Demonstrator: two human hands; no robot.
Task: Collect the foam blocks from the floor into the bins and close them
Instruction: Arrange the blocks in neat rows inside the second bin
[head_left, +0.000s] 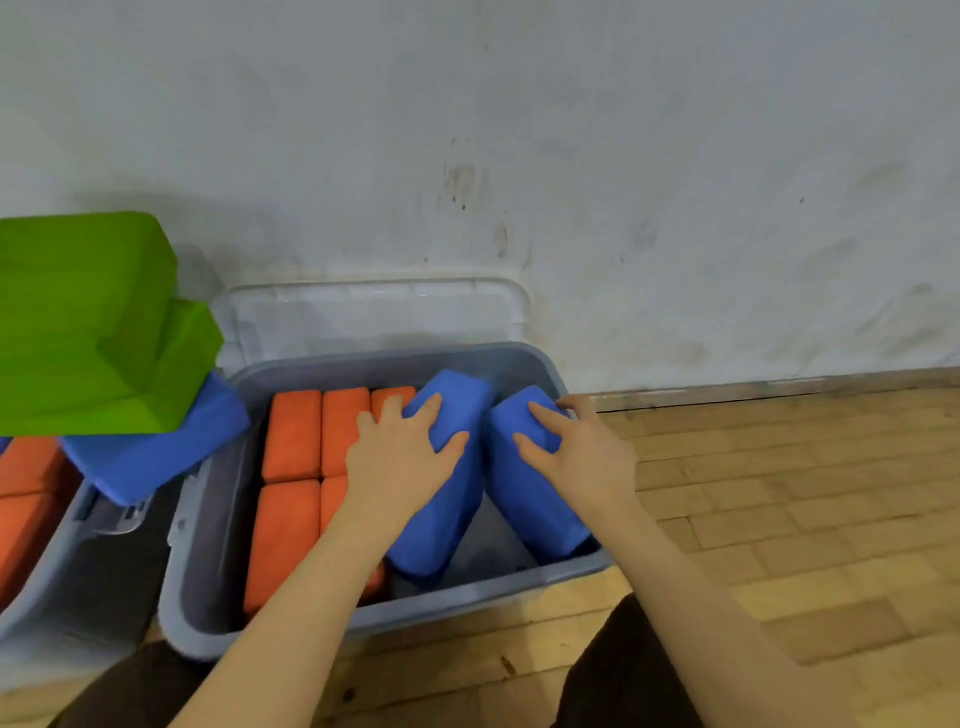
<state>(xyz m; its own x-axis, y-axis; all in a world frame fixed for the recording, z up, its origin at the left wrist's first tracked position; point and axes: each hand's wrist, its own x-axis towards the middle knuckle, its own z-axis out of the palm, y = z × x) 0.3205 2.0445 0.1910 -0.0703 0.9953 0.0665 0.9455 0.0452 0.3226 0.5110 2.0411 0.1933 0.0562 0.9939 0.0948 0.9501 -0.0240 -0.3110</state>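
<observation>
Two blue blocks stand tilted in the right half of a grey bin (363, 618), leaning apart at the top and close together lower down. The left hand (402, 457) rests on the left blue block (441, 499) with fingers spread over its upper end. The right hand (576, 452) lies on the right blue block (535, 499), fingers spread, the thumb out over the bin's rim. Orange blocks (291, 467) fill the bin's left half, lying flat in rows. The bin's clear lid (374, 312) stands open against the white wall (571, 156). At the left edge a second bin (31, 603) holds more orange blocks, with another blue block (156, 452) and green blocks (88, 322) piled on top. Both bins sit on the wooden floor (779, 493).
</observation>
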